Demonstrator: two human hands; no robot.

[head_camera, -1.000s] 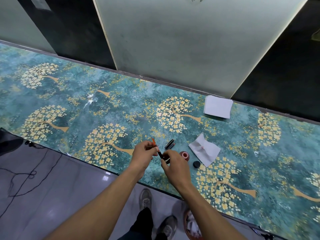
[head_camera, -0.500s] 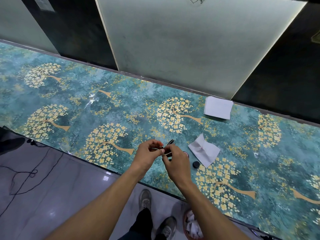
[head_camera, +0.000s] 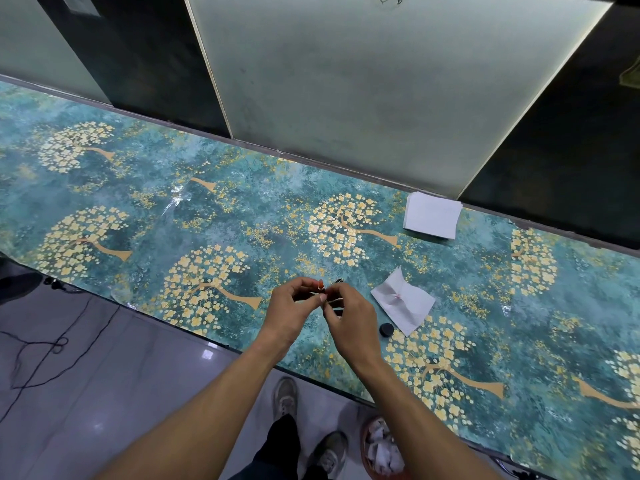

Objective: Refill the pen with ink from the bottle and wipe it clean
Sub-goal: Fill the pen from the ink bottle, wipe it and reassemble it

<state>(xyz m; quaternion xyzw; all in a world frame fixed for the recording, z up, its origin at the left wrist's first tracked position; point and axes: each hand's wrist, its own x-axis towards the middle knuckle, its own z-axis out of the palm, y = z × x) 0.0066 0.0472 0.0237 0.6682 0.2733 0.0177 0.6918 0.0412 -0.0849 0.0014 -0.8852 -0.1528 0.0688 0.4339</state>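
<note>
A: Step in hand is judged as pen reassembly or handling above the teal tabletop with gold tree print point(head_camera: 145, 188). The slim pen part with an orange-red tip point(head_camera: 320, 285) is pinched between the left hand point(head_camera: 294, 308) and the right hand point(head_camera: 349, 320), fingers of both closed on it, near the front edge.

B: To be done well: the part should be kept level, turned gently, and held over the tabletop so drips are caught. The creased white tissue with a faint pink stain point(head_camera: 403, 301) lies just right, ready for wiping.

A: Hidden?

B: The ink bottle is not seen; probably covered by the right hand, cannot be confirmed. The round black cap point(head_camera: 386, 330) sits beside the tissue. A dark piece point(head_camera: 337, 280) pokes out behind the fingers; what it is cannot be told. Most of the pen is covered.
</note>
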